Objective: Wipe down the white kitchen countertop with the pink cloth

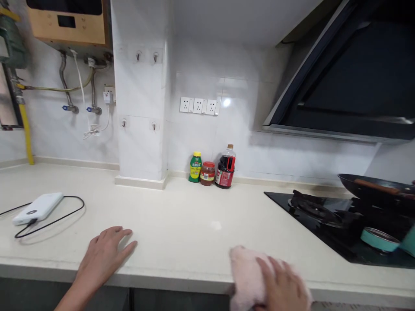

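Observation:
My right hand [283,287] grips a pale pink cloth [246,276] at the front edge of the white countertop [181,233]; both are a little smeared by motion. Part of the cloth hangs over the edge. Toward the left, my left hand [108,248] rests on the counter with its fingers apart and nothing in it. A white power bank [40,207] with a black cable lies farther left of that hand.
Against the back wall stand a green bottle with a yellow cap [195,167], a red-lidded jar [207,174] and a dark sauce bottle [226,167]. At right is a black gas stove [311,224] with a wok [372,183] and a teal round container [380,239], under a range hood [350,86].

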Tool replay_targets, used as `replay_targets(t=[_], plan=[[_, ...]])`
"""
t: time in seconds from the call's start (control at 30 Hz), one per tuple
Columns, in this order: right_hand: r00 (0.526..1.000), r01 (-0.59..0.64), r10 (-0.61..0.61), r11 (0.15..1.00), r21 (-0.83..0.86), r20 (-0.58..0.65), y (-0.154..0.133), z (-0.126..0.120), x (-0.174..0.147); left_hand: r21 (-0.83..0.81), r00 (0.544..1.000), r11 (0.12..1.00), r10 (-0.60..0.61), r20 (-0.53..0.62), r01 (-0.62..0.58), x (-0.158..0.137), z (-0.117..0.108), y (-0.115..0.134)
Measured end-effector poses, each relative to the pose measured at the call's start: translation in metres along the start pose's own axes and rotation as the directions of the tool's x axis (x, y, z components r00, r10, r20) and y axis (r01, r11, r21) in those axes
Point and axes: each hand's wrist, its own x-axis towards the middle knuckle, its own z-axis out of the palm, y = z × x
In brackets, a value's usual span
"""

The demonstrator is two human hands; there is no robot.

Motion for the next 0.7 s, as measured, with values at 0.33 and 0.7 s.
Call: replay_targets(t=[0.33, 0.7], plan=[[0.790, 0.474, -0.114, 0.737, 0.482, -0.602, -0.260, -0.062, 0.024, 0.013, 1.000, 1.000, 0.013, -0.025, -0.013, -0.002, 0.000, -0.002], [0.939, 0.319, -0.237, 0.873, 0.370, -0.249, -0.079, -0.020, 0.001, -0.020, 0.999, 1.000, -0.005, -0.035, 0.004, -0.003, 0.000, -0.003]])
